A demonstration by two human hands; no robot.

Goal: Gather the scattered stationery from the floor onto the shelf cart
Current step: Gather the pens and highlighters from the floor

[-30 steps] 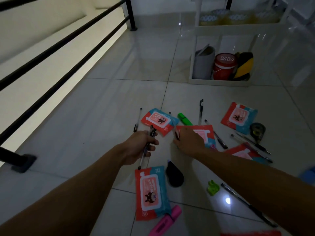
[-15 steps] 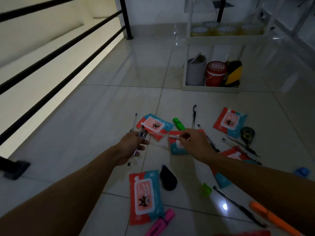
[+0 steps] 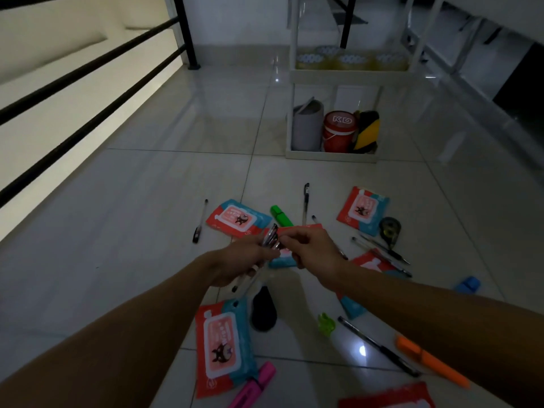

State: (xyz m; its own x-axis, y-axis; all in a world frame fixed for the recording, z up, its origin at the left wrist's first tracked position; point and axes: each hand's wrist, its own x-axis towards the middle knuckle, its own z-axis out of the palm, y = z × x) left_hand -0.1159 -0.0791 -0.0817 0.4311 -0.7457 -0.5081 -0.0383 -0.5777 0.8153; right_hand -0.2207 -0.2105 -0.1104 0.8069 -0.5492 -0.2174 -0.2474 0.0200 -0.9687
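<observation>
My left hand [image 3: 241, 262] grips a bundle of pens [image 3: 270, 237] above the tiled floor. My right hand [image 3: 312, 250] meets it, pinching a pen at the bundle's upper end. Scattered on the floor lie more pens [image 3: 306, 198] [image 3: 200, 222] [image 3: 378, 346], a green highlighter [image 3: 281, 215], an orange highlighter [image 3: 429, 359], a pink highlighter [image 3: 254, 385], several red-and-blue wipe packs [image 3: 237, 216] [image 3: 223, 346] [image 3: 363, 209], a tape dispenser [image 3: 390, 229] and a black pouch [image 3: 263, 310]. The white shelf cart [image 3: 331, 156] stands beyond them.
The cart's bottom tier holds a grey container [image 3: 306, 128], a red tub [image 3: 338, 134] and black-yellow tape [image 3: 366, 131]; tape rolls [image 3: 350, 58] sit above. A black railing [image 3: 88, 92] runs along the left. A green clip [image 3: 326, 323] and blue item [image 3: 468, 284] lie right.
My right hand lifted a pen from the floor by the wipe pack and brought it left to the bundle in my left hand. Both hands rose slightly.
</observation>
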